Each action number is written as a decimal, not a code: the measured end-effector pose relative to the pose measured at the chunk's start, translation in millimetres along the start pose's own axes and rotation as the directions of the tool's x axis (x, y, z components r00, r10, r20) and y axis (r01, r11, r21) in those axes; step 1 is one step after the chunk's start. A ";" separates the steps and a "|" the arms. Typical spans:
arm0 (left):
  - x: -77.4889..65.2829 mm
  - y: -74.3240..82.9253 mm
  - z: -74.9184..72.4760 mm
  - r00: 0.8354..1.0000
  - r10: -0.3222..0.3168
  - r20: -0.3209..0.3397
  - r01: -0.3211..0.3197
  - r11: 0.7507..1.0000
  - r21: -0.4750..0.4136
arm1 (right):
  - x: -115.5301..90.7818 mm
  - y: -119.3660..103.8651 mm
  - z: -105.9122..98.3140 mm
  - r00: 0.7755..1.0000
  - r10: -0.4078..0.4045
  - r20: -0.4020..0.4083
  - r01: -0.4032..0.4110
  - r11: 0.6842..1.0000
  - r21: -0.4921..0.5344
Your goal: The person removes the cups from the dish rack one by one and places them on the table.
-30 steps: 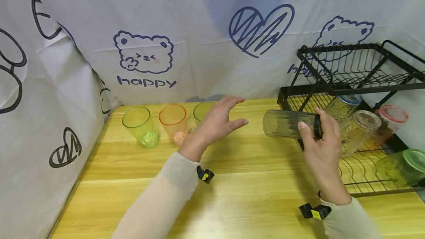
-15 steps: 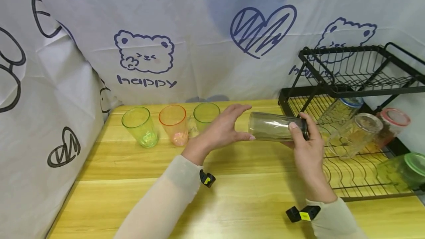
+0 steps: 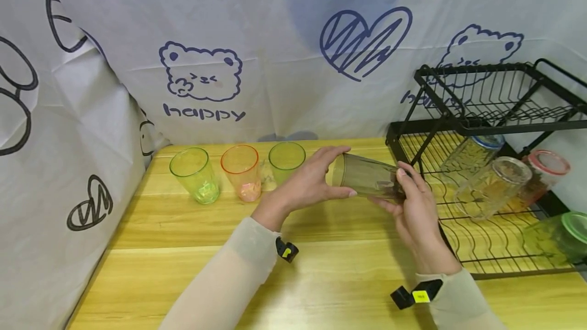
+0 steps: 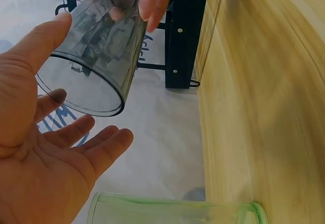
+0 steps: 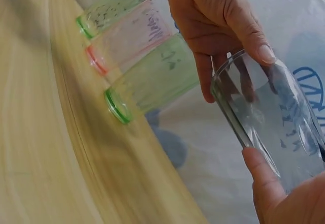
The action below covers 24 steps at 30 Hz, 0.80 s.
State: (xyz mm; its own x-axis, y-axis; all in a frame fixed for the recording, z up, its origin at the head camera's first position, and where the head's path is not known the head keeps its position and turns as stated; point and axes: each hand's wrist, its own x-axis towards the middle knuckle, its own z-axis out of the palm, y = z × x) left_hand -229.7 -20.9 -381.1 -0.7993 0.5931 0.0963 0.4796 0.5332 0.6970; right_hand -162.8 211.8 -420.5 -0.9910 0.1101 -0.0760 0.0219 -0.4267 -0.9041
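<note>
A smoky grey drinking glass (image 3: 369, 176) hangs tilted above the table, its open mouth toward the left. My right hand (image 3: 416, 205) grips it near the base, thumb on one side and fingers on the other. Around the rim end is my left hand (image 3: 304, 180). In the left wrist view, that left hand (image 4: 56, 148) has spread fingers, the thumb beside the glass (image 4: 99, 56) and the other fingers near its rim; firm contact cannot be made out. Behind the left hand stands a green glass (image 3: 285, 159), partly hidden.
Left of it stand an orange-rimmed glass (image 3: 240, 172) and another green glass (image 3: 194, 174), upright on the wooden table (image 3: 321, 279). A black two-tier dish rack (image 3: 477, 272) at the right holds several glasses on its lower tier. A printed cloth (image 3: 275, 39) hangs behind.
My right hand has brought the grey glass leftward, away from the rack, and its mouth has come between the left thumb and fingers. The left hand has shifted slightly right.
</note>
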 end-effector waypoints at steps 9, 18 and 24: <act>-2.0 9.7 0.3 1.000 0.001 0.006 -0.002 1.000 0.023 | 7.3 10.2 -11.1 0.984 0.116 0.133 -0.140 0.973 0.181; -2.2 22.7 -5.0 1.000 0.017 -0.013 -0.015 0.994 0.111 | 6.8 14.6 -13.7 0.971 0.140 0.193 -0.160 0.983 0.093; 2.8 30.4 -12.2 0.998 0.052 0.023 -0.055 0.982 0.183 | -2.1 8.4 -10.5 0.983 0.158 0.093 -0.141 0.976 -0.165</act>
State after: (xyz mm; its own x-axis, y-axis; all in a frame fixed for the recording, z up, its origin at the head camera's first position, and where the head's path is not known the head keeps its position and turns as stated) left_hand -221.8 -10.3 -351.0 -0.7652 0.6333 0.1161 0.5808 0.6011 0.5490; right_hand -159.1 217.4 -432.4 -0.9830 -0.0428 -0.1786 0.1833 -0.2839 -0.9412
